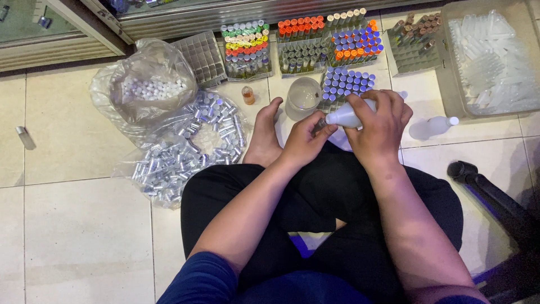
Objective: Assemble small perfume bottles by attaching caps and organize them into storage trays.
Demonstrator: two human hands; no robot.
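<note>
tiled floor (73, 225) with vial trays (301, 48), bags (169, 146)

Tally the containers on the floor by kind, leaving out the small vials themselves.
Racks or trays of capped vials: 6
Empty grid tray: 1
Clear plastic bags: 2
Clear plastic bin: 1
Clear cup: 1
White squeeze bottles, one in the right hand, one lying on the floor: 2
Total: 13

One head-worn camera looks steeply down, close over lap and floor (73, 225).
</note>
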